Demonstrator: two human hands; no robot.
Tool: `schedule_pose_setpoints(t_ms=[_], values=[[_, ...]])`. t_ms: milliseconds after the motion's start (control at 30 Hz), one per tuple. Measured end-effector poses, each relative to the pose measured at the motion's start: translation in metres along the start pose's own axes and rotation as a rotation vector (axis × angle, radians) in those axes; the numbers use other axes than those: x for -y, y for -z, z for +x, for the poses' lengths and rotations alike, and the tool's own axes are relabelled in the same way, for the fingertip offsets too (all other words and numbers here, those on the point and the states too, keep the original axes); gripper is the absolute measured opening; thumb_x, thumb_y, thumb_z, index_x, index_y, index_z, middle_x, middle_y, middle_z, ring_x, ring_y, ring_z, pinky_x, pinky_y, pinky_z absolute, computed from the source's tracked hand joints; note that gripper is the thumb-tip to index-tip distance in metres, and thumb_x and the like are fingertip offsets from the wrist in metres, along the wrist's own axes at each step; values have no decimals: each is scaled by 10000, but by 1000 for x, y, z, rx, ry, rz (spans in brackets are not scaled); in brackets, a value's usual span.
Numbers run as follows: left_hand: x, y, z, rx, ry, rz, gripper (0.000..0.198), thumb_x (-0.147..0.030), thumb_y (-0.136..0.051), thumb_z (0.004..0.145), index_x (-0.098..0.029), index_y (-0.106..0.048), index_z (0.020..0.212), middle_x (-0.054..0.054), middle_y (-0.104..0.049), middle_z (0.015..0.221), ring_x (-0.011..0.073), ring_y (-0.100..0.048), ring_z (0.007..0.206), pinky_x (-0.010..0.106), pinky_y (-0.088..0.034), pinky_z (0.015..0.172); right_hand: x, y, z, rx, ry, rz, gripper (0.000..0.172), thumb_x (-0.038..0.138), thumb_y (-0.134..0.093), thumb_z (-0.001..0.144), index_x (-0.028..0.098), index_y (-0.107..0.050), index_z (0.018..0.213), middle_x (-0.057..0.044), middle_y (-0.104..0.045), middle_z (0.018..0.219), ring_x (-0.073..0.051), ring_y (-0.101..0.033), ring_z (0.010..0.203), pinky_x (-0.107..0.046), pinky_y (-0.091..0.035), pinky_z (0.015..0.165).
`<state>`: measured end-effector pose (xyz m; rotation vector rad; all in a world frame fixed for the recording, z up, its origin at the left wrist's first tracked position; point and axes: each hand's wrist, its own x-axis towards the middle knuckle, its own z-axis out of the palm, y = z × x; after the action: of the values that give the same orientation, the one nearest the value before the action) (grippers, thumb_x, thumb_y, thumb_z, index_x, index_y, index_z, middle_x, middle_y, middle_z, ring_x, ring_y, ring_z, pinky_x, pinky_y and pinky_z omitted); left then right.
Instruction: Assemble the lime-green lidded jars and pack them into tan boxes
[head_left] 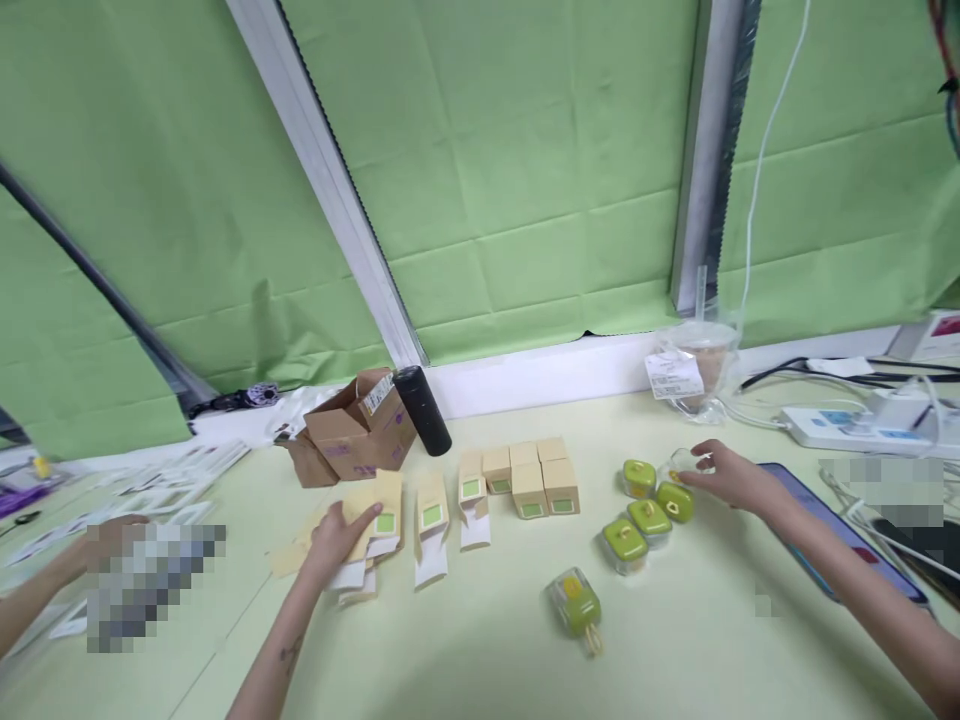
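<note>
The left hand (335, 540) lies over the loose cream cartons (388, 492), thumb stretched across the one with a green square; whether its grip pinches them or merely presses is impossible to tell. Light, flat pressure would suit that thin card, since squeezing could crease it. The right hand (724, 475) has its fingertips at a clear case (673, 466); motion blur and the small size hide whether that grip is closed. The case sits just beside the cluster of green-topped cases (625, 540), so a hold by its sides, lifted straight up, should spare the neighbours a knock. One more green case (574, 600) lies apart, nearer the wearer. Keeping the right forearm level matters too, as it passes over the phone (840, 530) on the table (495, 640).
</note>
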<state>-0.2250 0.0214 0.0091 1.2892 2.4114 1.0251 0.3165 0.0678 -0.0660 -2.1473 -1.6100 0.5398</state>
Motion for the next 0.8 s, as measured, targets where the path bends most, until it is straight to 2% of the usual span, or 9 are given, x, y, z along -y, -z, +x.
schedule_pose_setpoints(t_ms=[100, 200, 233, 300, 367, 433, 567, 667, 800], values=[[11, -15, 2, -35, -12, 97, 757, -496, -691, 483, -53, -526, 1074, 305, -491, 1212, 512, -338, 1229, 600, -252, 978, 12, 2, -6, -19, 21, -73, 525, 489, -565, 704, 129, -551, 1085, -179, -641, 1054, -275, -680, 703, -345, -488, 545], [9, -13, 2, -35, -86, 131, 664, -558, -564, 619, -97, -541, 1097, 262, -460, 1233, 484, -324, 1238, 587, -223, 990, 38, 7, -19, -103, 128, -141, 562, 481, -487, 788, 132, -459, 1228, -215, -528, 1227, -325, -648, 909, -384, -482, 654], [5, -10, 0, -37, -120, 135, 628, -566, -524, 659, -114, -546, 1093, 245, -460, 1226, 475, -325, 1234, 590, -216, 988, 50, 6, -25, -108, 201, -154, 533, 461, -459, 817, 161, -436, 1257, -187, -502, 1269, -310, -634, 950, -378, -475, 689], [-10, -5, -6, -54, -203, 133, 593, -570, -461, 720, -136, -527, 1119, 218, -444, 1232, 452, -300, 1243, 594, -188, 995, 77, 0, -37, -58, 384, -171, 459, 423, -480, 827, 240, -459, 1248, -101, -503, 1291, -246, -647, 905, -330, -466, 713], [-31, -5, -21, -54, -316, 106, 559, -548, -406, 780, -148, -484, 1162, 189, -443, 1232, 401, -305, 1243, 571, -173, 1016, 104, -12, -49, 13, 549, -187, 491, 423, -558, 790, 297, -459, 1254, -47, -495, 1305, -205, -654, 865, -288, -457, 719], [-55, -10, -44, 24, -466, 64, 496, -518, -387, 823, -172, -476, 1167, 141, -493, 1189, 321, -385, 1192, 497, -225, 1029, 125, -27, -60, 55, 643, -217, 532, 417, -614, 753, 282, -465, 1245, -65, -472, 1322, -202, -660, 775, -291, -448, 662], [-95, -35, -98, 269, -753, 0, 454, -497, -485, 811, -249, -482, 1191, 79, -495, 1229, 257, -409, 1189, 430, -284, 1025, 140, -43, -73, 67, 706, -269, 287, 252, -568, 795, 194, -533, 1074, -106, -537, 1191, -206, -650, 692, -281, -403, 581], [-111, -60, -123, 451, -886, -11, 580, -475, -621, 726, -296, -451, 1251, 46, -499, 1260, 250, -407, 1210, 401, -327, 1011, 138, -43, -77, 46, 712, -276, 306, 175, -516, 814, 187, -488, 1118, -106, -557, 1121, -218, -649, 716, -275, -385, 568], [-118, -94, -131, 525, -919, -13, 638, -345, -631, 730, -212, -395, 1308, 130, -425, 1341, 314, -332, 1274, 503, -258, 1039, 136, -39, -81, 42, 725, -266, 441, 167, -564, 762, 163, -451, 1188, -123, -524, 1138, -207, -649, 730, -263, -382, 565]])
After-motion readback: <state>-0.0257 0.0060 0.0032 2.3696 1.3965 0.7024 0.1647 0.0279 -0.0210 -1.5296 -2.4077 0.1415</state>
